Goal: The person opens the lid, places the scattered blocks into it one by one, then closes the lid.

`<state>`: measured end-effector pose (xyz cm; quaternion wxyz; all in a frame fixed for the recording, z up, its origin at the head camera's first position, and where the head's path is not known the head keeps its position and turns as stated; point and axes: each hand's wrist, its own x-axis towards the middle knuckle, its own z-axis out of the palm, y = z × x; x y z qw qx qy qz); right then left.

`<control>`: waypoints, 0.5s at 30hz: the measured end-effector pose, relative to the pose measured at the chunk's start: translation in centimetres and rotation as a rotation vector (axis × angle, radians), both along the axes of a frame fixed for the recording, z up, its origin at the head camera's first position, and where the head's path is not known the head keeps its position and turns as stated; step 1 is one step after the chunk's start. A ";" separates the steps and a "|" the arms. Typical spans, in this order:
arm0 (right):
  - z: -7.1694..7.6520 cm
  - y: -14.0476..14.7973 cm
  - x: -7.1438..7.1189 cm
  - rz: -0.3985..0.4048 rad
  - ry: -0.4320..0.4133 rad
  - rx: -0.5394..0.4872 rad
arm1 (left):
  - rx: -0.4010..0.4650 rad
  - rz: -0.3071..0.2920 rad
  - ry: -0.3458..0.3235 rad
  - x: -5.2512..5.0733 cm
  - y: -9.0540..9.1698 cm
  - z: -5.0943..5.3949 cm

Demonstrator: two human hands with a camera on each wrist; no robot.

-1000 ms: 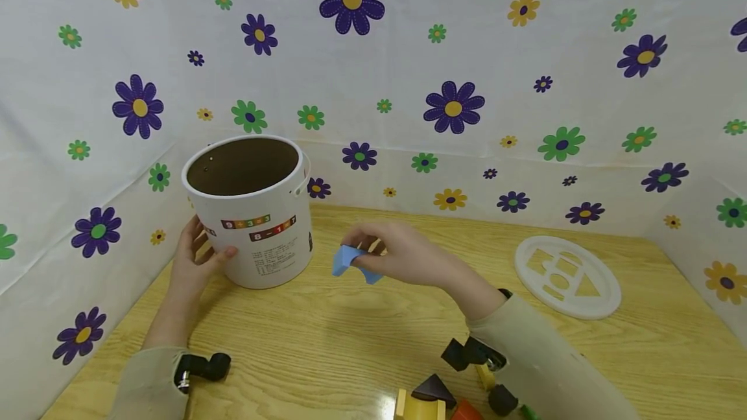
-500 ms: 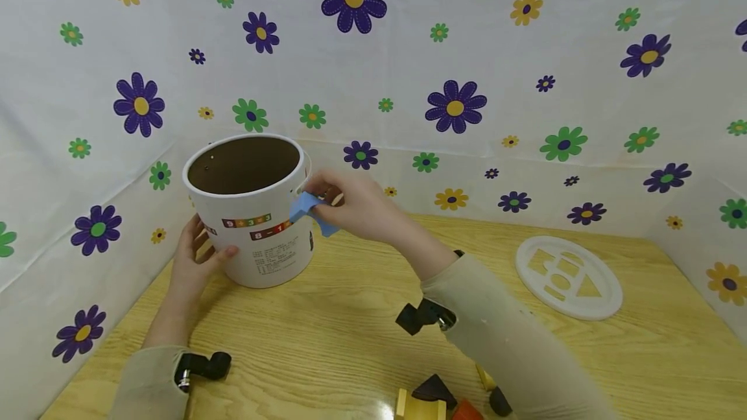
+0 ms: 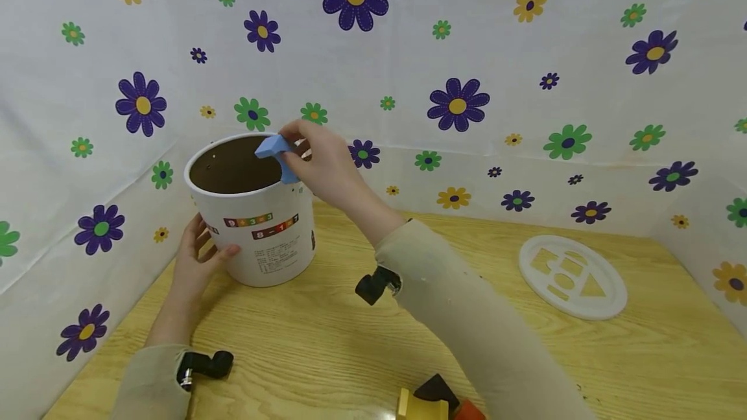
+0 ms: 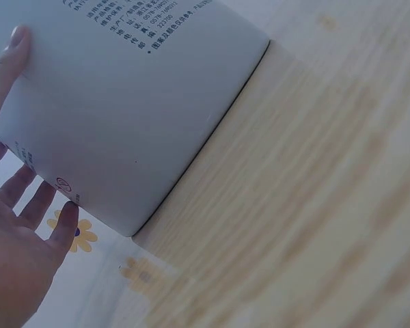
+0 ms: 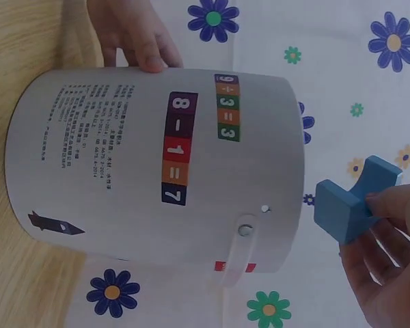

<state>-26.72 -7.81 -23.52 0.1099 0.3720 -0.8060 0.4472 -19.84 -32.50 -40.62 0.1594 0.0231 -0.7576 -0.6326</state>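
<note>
A white bucket (image 3: 262, 238) with printed sums stands upright on the table at the left in the head view. My left hand (image 3: 195, 258) rests against its lower left side, thumb on the front and fingertips touching farther round, as the left wrist view also shows. My right hand (image 3: 323, 161) pinches a blue arch-shaped block (image 3: 273, 146) at the bucket's right rim in the head view. In the right wrist view, the blue block (image 5: 348, 205) is apart from the bucket (image 5: 137, 150), just beyond its mouth. The bucket's bottom is hidden.
A white round lid (image 3: 572, 277) with shape cut-outs lies on the wooden table (image 3: 327, 342) at the right. Near the front edge lie a yellow block (image 3: 421, 406), a dark triangular block (image 3: 438, 391) and a red block (image 3: 469, 411). A flowered cloth (image 3: 397, 70) hangs behind.
My right hand has carried the blue block up and left, from above the table to the bucket's rim. The left hand stays against the bucket.
</note>
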 end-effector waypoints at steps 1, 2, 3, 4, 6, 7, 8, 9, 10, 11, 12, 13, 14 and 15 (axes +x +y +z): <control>-0.2 -0.3 -0.2 -0.012 0.018 -0.009 | 0.000 0.002 -0.002 -0.1 -0.1 -0.1; -0.4 -0.5 -0.4 -0.025 0.035 -0.017 | 0.002 0.003 -0.003 -0.1 -0.2 -0.3; -0.5 -0.8 -0.6 -0.037 0.045 -0.022 | 0.003 0.005 -0.003 -0.3 -0.3 -0.5; -0.8 -1.0 -0.8 -0.046 0.056 -0.029 | 0.002 0.006 0.000 -0.4 -0.5 -0.7; -1.2 -1.4 -1.1 -0.057 0.072 -0.045 | -0.001 0.011 0.001 -0.6 -0.7 -1.2; -1.4 -1.5 -1.2 -0.063 0.077 -0.051 | -0.002 0.014 0.004 -0.7 -0.9 -1.4; -1.6 -1.7 -1.3 -0.067 0.079 -0.055 | -0.004 0.016 0.008 -0.8 -1.0 -1.6; -1.7 -1.8 -1.3 -0.071 0.076 -0.057 | -0.007 0.017 0.010 -0.9 -1.0 -1.7; -1.8 -2.0 -1.4 -0.071 0.070 -0.057 | -0.010 0.018 0.010 -1.0 -1.1 -1.8; -1.9 -2.1 -1.4 -0.071 0.063 -0.052 | -0.014 0.022 0.005 -1.0 -1.1 -1.8; -1.9 -2.2 -1.4 -0.069 0.052 -0.044 | -0.019 0.025 -0.001 -1.0 -1.1 -1.8; -2.0 -2.3 -1.4 -0.066 0.041 -0.034 | -0.020 0.027 -0.007 -1.1 -1.1 -1.8; -2.0 -2.4 -1.3 -0.062 0.027 -0.026 | -0.023 0.030 -0.016 -1.1 -1.1 -1.8; -2.0 -2.5 -1.3 -0.058 0.014 -0.019 | -0.024 0.033 -0.023 -1.0 -1.1 -1.7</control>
